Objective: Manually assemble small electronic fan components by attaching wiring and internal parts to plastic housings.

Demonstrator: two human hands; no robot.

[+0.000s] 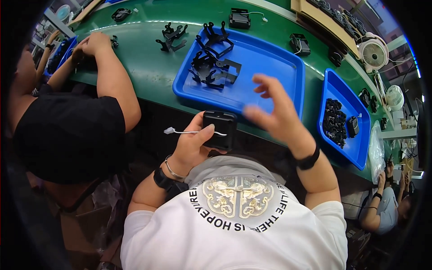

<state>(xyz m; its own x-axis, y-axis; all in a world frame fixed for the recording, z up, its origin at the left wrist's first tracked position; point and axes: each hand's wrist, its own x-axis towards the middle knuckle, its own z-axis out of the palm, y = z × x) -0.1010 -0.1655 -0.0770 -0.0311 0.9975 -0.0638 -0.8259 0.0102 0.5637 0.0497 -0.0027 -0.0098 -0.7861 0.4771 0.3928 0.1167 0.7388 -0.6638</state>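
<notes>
My left hand [192, 145] grips a black rectangular plastic device [220, 120] in front of my shirt. Its thumb lies on top, by a white cable [191, 132] that runs left to a small white connector [169, 130]. My right hand [279, 110] is raised over the near edge of a blue tray [270, 58], slightly blurred. Its thumb and fingers are apart and bent, with nothing visible between them. Several black brackets [209, 67] lie in the left part of that tray.
A second blue tray [330, 83] at the right holds many small black parts [334, 119]. More black brackets [172, 37] and cabled black devices [239, 19] lie on the green table [144, 67]. A co-worker in black [72, 135] sits close on my left. A white fan [373, 51] stands far right.
</notes>
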